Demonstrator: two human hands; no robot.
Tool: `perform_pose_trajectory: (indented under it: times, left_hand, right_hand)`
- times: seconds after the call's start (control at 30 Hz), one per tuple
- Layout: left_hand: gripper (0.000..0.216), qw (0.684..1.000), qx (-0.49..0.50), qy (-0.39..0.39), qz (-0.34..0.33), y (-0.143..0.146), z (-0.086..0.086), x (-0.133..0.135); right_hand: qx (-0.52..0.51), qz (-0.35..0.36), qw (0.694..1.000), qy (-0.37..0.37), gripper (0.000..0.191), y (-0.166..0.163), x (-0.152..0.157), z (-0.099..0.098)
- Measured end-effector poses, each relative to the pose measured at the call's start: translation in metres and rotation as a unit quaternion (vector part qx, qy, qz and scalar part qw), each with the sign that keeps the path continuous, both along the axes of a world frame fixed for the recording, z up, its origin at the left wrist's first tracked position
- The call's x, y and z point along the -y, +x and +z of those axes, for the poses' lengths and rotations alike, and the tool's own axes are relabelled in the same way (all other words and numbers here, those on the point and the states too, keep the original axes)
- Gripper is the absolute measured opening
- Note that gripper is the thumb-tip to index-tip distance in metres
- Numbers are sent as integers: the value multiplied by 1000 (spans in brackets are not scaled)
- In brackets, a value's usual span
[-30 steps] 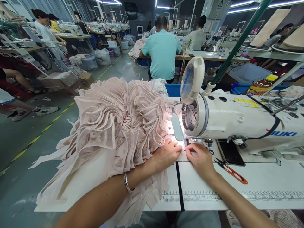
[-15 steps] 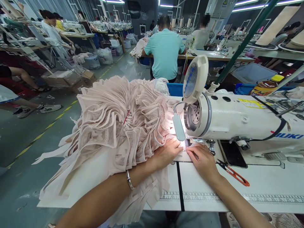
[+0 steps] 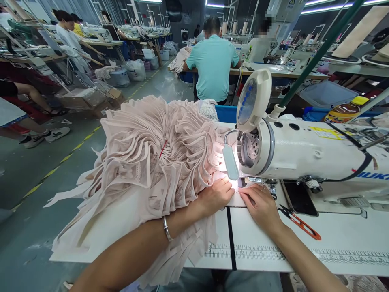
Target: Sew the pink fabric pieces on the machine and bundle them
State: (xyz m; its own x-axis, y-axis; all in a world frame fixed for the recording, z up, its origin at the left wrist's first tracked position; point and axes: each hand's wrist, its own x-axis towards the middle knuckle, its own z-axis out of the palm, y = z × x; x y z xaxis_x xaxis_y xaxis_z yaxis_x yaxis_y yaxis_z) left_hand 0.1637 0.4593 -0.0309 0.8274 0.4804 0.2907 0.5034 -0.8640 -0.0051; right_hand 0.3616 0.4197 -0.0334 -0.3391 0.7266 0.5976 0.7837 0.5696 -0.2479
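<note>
A big heap of pale pink fabric pieces (image 3: 152, 158) lies on the white sewing table (image 3: 304, 247), left of a white Juki sewing machine (image 3: 306, 152). My left hand (image 3: 216, 197) rests flat on the fabric edge just under the machine's lit lamp, fingers stretched toward the needle. My right hand (image 3: 261, 207) lies beside it on the right, fingers flat, pressing a small piece of the pink fabric at the needle plate. The needle area itself is washed out by the light.
Orange-handled thread snips (image 3: 300, 223) lie on the table right of my right hand. A printed ruler (image 3: 273, 253) runs along the front edge. A person in a teal shirt (image 3: 213, 65) sits at the bench ahead; others work at the left across the aisle.
The view has shifted slightly; both hands stay at the needle, edging a little forward with the fabric.
</note>
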Motion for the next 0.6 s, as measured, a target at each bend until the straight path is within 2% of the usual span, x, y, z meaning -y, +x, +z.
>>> perform_pose_trajectory:
  times: [0.43,0.6]
  left_hand:
    - [17,999,13,-36,-2,-2,-1,0]
    - [22,999,13,-40,0,-2,-1,2]
  right_hand:
    - [18,4,999,37,14,0,0,1]
    - [34,44,998,39,28,5,3,5]
